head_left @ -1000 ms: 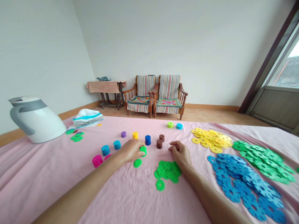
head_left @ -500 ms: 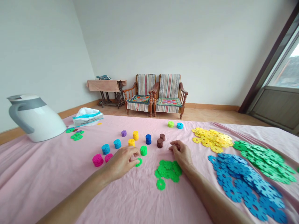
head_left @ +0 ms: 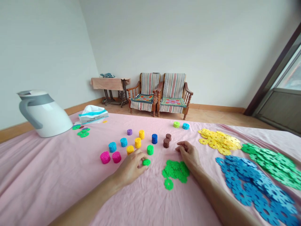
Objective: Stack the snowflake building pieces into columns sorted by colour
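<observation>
My left hand (head_left: 132,166) lies on the pink cloth with its fingertips pinched on a flat green snowflake disc (head_left: 146,162). Just beyond it stands a short green stack of discs (head_left: 150,149). My right hand (head_left: 189,154) rests curled on the cloth at the far right edge of a small heap of green discs (head_left: 175,171); whether it holds a piece is hidden. Small stacks stand in rows behind my hands: pink (head_left: 105,157), cyan (head_left: 112,147), yellow (head_left: 138,142), dark blue (head_left: 154,138), brown (head_left: 166,142) and purple (head_left: 129,131).
Large heaps of loose discs lie to the right: yellow (head_left: 219,140), blue (head_left: 249,188), green (head_left: 272,161). A white kettle (head_left: 44,114) and a tissue pack (head_left: 93,114) sit far left, with a few green discs (head_left: 82,131) near them. Two wooden chairs (head_left: 160,95) stand by the wall.
My left hand pulled back from the green stack toward me and took hold of the loose green disc. The view shifted slightly left. My right hand stayed put.
</observation>
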`<state>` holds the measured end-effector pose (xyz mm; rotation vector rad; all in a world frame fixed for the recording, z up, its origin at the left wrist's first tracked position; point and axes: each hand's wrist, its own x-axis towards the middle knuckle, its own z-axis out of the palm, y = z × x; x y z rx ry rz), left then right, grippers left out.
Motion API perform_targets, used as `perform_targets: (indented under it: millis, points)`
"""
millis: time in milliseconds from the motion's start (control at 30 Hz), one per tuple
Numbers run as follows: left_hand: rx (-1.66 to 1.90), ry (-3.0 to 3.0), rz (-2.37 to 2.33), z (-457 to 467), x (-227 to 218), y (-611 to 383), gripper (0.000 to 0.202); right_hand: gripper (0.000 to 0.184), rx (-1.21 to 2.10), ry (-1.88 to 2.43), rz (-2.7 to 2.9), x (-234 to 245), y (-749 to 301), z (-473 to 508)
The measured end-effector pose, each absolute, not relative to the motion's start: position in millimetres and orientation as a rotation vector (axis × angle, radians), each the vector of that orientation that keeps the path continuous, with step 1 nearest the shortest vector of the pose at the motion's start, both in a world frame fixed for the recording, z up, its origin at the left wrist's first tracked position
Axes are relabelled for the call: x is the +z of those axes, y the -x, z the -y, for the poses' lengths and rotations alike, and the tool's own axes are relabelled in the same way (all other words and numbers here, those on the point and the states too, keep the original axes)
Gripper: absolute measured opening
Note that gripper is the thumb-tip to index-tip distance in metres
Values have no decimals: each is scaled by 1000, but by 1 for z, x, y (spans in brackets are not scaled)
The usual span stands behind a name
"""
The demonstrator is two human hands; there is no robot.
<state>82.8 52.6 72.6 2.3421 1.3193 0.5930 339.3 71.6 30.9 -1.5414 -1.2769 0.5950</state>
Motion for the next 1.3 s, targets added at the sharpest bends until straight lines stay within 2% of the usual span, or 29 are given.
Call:
perform_targets:
  millis: [367, 967, 1167, 1300]
  points:
    - [642, -2196, -1339, -60, 64, -75, 22, 23, 619, 1547, 1286, 29, -340, -71]
    - [631, -2289, -1325, -54, 67, -81, 12, 24, 610, 1517, 1322, 40, -339, -69]
    - [685, -2290, -1409, -52, 66, -90, 13, 12, 679, 1485, 2035, 80, -343, -52]
    - [715, -2296, -1428, -51, 66, -92, 16, 29, 657, 1469, 2350, 93, -347, -40]
